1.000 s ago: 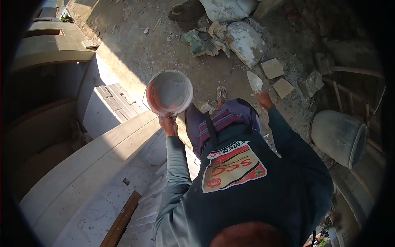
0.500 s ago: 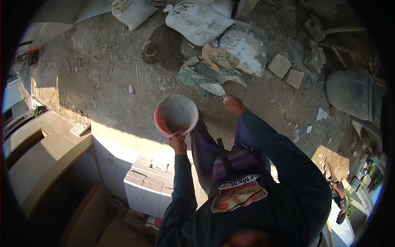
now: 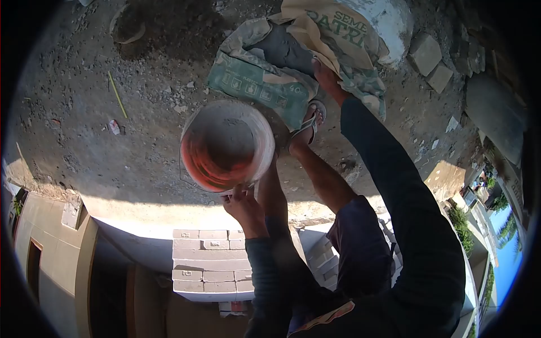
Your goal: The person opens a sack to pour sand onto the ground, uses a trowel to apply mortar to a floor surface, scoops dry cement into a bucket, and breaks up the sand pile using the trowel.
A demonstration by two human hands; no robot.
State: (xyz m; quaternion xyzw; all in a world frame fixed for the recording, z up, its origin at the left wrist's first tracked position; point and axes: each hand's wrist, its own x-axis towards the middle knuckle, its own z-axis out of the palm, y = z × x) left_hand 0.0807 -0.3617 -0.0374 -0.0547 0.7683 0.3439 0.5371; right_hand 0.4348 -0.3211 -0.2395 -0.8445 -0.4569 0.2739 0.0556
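My left hand (image 3: 245,211) is closed on the near rim of a bucket (image 3: 205,169), orange-red inside and caked with grey. Grey material lies in the bucket, which is tipped so that its mouth faces me. My right hand (image 3: 326,78) is closed at the mouth of a torn paper cement bag (image 3: 265,90). Grey cement powder (image 3: 287,49) shows inside the bag. The trowel seen in that hand earlier is now hidden, its blade apparently within the powder. A sandalled foot (image 3: 309,124) stands just below the bag.
Concrete blocks (image 3: 425,53) lie to the right of the bag, beside a white sack (image 3: 394,28). A dark sand heap (image 3: 174,28) is at upper left. Stacked pale blocks (image 3: 211,259) stand below the bucket, near a sunlit ledge (image 3: 141,217).
My right hand has moved the trowel into the cement bag's opening. My body has bent lower, so bag and bucket appear larger. The left hand keeps hold of the bucket.
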